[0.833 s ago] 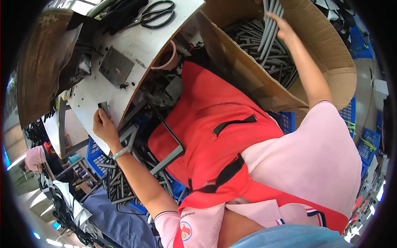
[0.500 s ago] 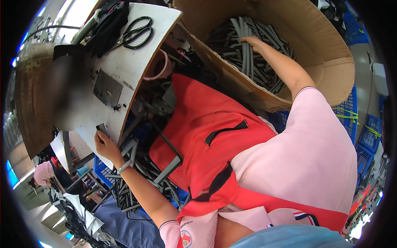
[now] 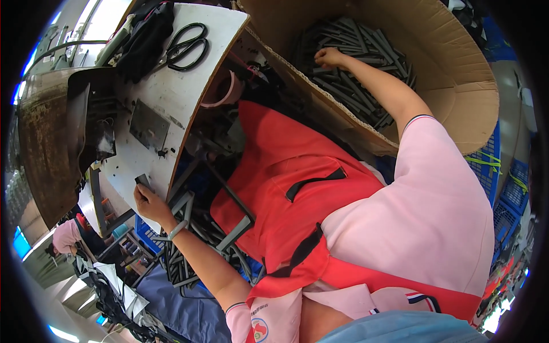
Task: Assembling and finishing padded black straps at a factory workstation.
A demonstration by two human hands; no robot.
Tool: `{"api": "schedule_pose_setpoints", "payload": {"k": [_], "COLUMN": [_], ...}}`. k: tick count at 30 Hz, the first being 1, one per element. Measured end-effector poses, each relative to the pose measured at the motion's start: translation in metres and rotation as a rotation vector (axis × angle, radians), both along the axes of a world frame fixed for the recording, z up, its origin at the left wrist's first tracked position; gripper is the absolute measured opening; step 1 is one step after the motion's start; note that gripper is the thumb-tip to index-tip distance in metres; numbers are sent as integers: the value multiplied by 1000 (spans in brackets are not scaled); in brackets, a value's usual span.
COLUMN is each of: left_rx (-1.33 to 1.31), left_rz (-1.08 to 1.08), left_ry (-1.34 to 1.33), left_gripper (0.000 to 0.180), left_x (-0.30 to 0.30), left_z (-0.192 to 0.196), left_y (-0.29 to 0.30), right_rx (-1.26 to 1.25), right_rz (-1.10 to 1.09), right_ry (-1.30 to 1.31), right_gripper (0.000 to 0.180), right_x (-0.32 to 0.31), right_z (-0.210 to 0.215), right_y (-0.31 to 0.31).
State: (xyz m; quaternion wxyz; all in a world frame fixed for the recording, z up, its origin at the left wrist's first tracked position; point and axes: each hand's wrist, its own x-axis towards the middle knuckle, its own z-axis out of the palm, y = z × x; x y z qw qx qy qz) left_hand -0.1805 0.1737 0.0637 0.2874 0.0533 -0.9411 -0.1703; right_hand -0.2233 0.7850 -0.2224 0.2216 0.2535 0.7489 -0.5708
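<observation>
My left hand [image 3: 150, 204] rests at the near edge of the white worktable [image 3: 189, 94], thumb and fingers closed on the end of a short dark grey piece [image 3: 142, 180]. Over at the upper right, my right hand [image 3: 330, 58] is inside a large cardboard box [image 3: 452, 63], above a heap of grey strips [image 3: 366, 48]. Its fingers are loosely curled together, and no strip shows in them. Most strips in the heap look straight and narrow, lying in mixed directions.
Large black-handled scissors [image 3: 187, 48] and a dark metal plate [image 3: 149, 123] lie on the worktable. A pink bucket [image 3: 224, 91] stands below its edge. Bent grey strips [image 3: 180, 266] are heaped near my left forearm. Blue crates [image 3: 510, 194] stand at the right. A person [image 3: 67, 235] is at the far left.
My right hand has let go of the bundle of grey strips and moved left over the heap. My left hand stays at the table edge with its piece. A dark blur over the table has gone.
</observation>
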Motion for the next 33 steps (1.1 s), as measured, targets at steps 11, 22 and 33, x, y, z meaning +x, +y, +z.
{"api": "schedule_pose_setpoints", "payload": {"k": [11,22,33], "left_rx": [739,599,229], "left_rz": [-135,-762,-625], "left_ry": [-202,-180,-532], "left_gripper": [26,16,19], "left_x": [29,118,130], "left_z": [29,64,29], "left_y": [69,203,81], "right_rx": [126,-703,-643], "right_rz": [63,1051,567], "right_ry": [627,704,279], "right_gripper": [23,22,25], "right_x": [-10,118,105], "right_z": [179,283,311], "right_y": [-26,-267,-240]}}
